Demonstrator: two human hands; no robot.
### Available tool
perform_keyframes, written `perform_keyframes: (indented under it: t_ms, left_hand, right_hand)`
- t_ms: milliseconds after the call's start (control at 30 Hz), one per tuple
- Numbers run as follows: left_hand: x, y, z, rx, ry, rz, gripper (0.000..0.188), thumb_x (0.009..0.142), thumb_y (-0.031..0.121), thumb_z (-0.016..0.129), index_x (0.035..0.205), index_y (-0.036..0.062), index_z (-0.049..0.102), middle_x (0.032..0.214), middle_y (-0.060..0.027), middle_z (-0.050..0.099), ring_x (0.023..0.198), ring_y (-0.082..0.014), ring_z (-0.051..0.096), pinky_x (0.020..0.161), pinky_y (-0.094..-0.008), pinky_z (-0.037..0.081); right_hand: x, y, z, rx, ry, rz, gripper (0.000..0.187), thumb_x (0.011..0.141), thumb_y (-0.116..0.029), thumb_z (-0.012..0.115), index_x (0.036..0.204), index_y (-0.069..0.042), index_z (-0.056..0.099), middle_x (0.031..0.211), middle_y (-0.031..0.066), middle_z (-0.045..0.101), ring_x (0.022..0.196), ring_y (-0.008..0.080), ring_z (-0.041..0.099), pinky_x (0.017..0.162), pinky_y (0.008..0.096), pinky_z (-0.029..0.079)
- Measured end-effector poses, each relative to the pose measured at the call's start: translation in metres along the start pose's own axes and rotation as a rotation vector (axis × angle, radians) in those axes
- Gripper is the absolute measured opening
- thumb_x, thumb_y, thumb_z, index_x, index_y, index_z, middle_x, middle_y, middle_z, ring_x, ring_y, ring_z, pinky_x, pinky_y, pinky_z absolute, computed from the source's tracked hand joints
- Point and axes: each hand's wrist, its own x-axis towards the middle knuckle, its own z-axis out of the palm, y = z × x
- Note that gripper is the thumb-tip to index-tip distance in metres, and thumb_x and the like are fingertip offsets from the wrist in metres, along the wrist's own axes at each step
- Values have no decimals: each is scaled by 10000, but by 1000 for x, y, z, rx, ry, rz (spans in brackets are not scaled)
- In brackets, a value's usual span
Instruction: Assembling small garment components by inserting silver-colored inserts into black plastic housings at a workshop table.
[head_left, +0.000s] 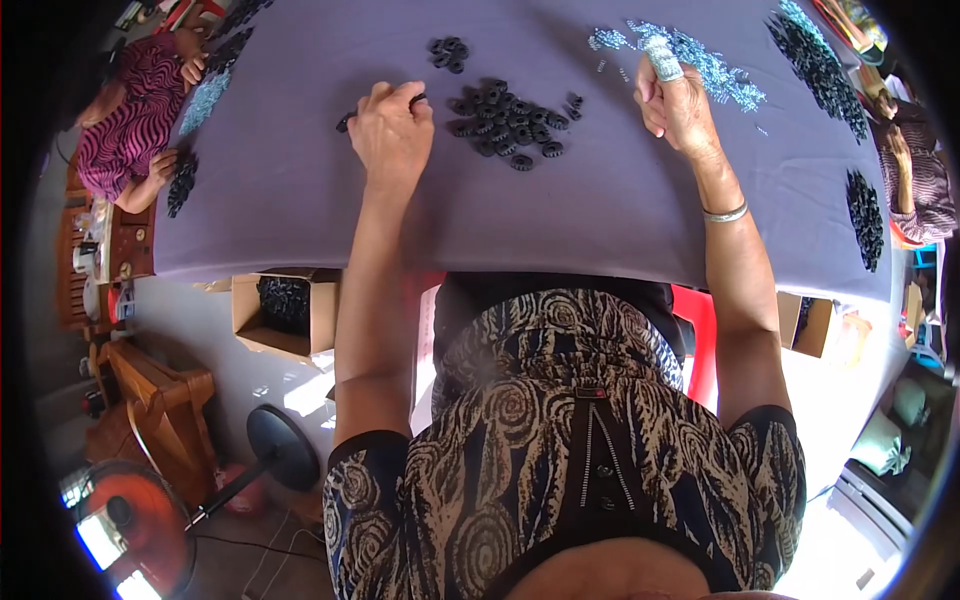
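My left hand [392,130] is closed over the purple-grey cloth, left of a loose pile of small round black parts [508,118]. Bits of black stick out from its fingers on both sides; most of what it grips, a small black part, is hidden. Farther right, my right hand [676,105] is closed with its fingers curled in and a pale wrap [662,58] round one digit. Whatever it may pinch is too small to see. It is beside a scattered heap of tiny pale-blue, shiny coil-like pieces [710,68].
A smaller cluster of round black parts [449,54] sits farther back. Heaps of black pieces [815,75] line the table's right side. People work at both sides, one in a pink-and-black top [140,110]. An open cardboard box [330,312] and a fan [130,520] stand below.
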Motion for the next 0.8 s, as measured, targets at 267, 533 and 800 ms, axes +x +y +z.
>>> perform_keyframes:
  t_ms: [267,533,800]
  left_hand:
    - [2,-27,0,173,21,-124,197,736,149,647,927,146,693,927,-56,608,898,-278,579,763,-432,453]
    - [3,-14,2,18,84,-37,206,722,129,689,928,115,687,872,-74,593,846,-290,573,732,-431,453]
    - [-2,30,-3,-457,-82,3,183,775,44,676,957,35,669,839,-75,624,759,-176,625,697,-284,487]
  right_hand:
    - [-1,3,13,-78,76,-15,504,948,-357,467,540,-89,343,435,-47,246,376,36,228,346,216,148]
    - [1,9,12,-176,11,-29,497,898,-364,569,522,-86,398,462,-56,350,440,37,305,406,232,278]
    - [3,13,19,-348,69,-61,282,897,-295,608,790,-35,630,570,7,472,558,75,423,546,237,394]
